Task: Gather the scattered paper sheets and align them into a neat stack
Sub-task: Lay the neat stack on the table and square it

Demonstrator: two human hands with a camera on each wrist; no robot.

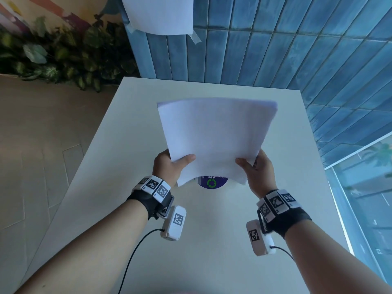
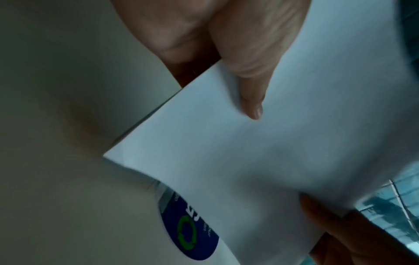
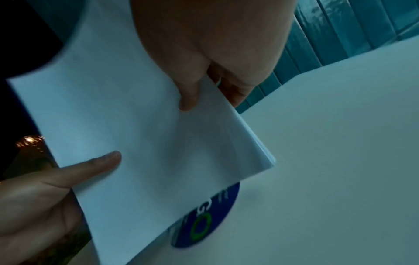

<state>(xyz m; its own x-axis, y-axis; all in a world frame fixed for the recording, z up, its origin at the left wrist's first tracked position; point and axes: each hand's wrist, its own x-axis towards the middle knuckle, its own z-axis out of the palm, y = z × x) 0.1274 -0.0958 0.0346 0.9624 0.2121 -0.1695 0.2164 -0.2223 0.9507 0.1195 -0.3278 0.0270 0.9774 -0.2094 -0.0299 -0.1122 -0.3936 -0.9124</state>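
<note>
A stack of white paper sheets point(image 1: 214, 136) is held up above the white table point(image 1: 118, 166), tilted away from me, its near edge bowed. My left hand point(image 1: 169, 166) pinches the stack's near left corner, thumb on top and fingers underneath. My right hand point(image 1: 254, 168) pinches the near right corner the same way. In the left wrist view the paper stack point(image 2: 260, 152) fills the frame with my thumb pressed on it. In the right wrist view the paper stack point(image 3: 140, 143) shows layered edges at its right corner.
A round blue sticker with a green ring point(image 1: 212, 183) lies on the table under the stack's near edge. Another white sheet point(image 1: 159, 13) is taped to the blue tiled wall point(image 1: 275, 49) behind. Plants point(image 1: 59, 54) stand at the far left; a window point(image 1: 364, 198) runs along the right.
</note>
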